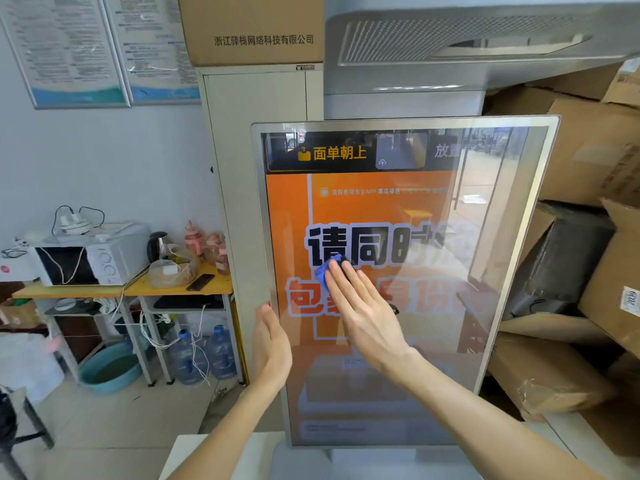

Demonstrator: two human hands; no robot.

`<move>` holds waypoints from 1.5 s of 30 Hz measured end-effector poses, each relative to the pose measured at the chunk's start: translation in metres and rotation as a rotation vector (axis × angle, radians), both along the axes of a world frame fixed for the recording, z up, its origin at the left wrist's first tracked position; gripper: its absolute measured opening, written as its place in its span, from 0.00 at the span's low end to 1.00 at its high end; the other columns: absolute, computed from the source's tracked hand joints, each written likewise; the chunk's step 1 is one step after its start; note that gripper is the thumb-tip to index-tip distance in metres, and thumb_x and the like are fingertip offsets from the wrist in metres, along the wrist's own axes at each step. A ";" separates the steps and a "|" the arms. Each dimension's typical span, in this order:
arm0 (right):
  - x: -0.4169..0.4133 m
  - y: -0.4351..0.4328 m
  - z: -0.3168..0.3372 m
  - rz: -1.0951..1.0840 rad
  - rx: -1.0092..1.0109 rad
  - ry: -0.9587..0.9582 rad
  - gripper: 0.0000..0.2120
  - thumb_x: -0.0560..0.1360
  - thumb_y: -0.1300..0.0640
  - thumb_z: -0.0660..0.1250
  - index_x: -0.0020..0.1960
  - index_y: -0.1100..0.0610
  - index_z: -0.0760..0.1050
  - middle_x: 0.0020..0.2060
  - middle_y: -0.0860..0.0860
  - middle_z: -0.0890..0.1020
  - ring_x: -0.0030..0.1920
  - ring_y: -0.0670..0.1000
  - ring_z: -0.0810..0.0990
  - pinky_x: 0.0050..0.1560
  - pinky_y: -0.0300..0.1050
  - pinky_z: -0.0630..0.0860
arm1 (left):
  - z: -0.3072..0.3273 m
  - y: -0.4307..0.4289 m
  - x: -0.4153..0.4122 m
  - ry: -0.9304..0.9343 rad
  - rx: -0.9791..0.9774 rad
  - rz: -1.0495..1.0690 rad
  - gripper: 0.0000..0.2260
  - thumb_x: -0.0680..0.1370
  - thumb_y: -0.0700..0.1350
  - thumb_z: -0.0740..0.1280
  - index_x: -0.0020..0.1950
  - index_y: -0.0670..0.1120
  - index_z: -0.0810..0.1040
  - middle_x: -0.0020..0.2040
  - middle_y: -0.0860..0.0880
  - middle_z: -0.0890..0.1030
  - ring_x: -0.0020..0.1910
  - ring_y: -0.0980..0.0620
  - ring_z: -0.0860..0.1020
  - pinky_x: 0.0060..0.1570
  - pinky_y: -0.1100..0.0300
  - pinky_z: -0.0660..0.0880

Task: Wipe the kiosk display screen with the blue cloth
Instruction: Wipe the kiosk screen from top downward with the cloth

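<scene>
Right hand (363, 313) lies flat on the tall, orange-lit kiosk display screen (398, 209), fingers straight, pressing the small crumpled blue cloth (323, 273) to the glass just under the big black characters, left of centre. Left hand (272, 344), fingers straight too, rests against the left side of the screen's silver metal frame (265, 220), near the right hand.

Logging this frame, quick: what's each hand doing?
Left hand: open, touching the left edge of the screen.
Right hand: open, straight fingers pressing the cloth on it.

Small blue cloth (325, 271) lies bunched against the upright orange-lit kiosk screen (398, 209).
</scene>
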State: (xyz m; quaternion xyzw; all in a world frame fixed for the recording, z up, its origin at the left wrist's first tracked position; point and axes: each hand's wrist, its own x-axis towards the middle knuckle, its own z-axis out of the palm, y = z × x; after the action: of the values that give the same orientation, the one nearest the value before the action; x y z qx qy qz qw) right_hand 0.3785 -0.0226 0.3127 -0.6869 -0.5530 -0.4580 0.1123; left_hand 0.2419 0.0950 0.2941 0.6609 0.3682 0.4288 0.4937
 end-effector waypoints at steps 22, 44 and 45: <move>-0.028 0.030 -0.035 0.034 -0.170 -0.120 0.33 0.78 0.67 0.58 0.82 0.62 0.57 0.82 0.58 0.58 0.82 0.58 0.55 0.80 0.56 0.57 | 0.002 0.020 -0.019 0.004 -0.053 -0.166 0.26 0.84 0.59 0.41 0.75 0.52 0.69 0.65 0.58 0.71 0.65 0.60 0.67 0.63 0.64 0.59; -0.047 0.049 -0.072 0.032 -0.299 -0.141 0.34 0.77 0.67 0.49 0.83 0.61 0.54 0.83 0.56 0.54 0.83 0.57 0.52 0.79 0.55 0.59 | -0.023 0.047 -0.026 -0.200 -0.335 -0.258 0.28 0.85 0.57 0.42 0.55 0.50 0.80 0.56 0.47 0.83 0.62 0.46 0.79 0.67 0.51 0.70; -0.046 0.045 -0.078 0.031 -0.347 -0.143 0.36 0.75 0.67 0.53 0.83 0.61 0.54 0.83 0.56 0.54 0.83 0.57 0.52 0.79 0.55 0.60 | -0.028 0.047 -0.028 -0.192 -0.345 -0.269 0.28 0.85 0.57 0.41 0.54 0.51 0.81 0.55 0.48 0.84 0.62 0.46 0.79 0.66 0.52 0.70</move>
State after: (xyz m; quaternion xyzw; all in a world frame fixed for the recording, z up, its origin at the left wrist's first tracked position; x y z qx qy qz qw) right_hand 0.3321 0.0225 0.2343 -0.6529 -0.6409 -0.4015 -0.0405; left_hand 0.2138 0.1418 0.2661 0.5659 0.2959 0.3508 0.6850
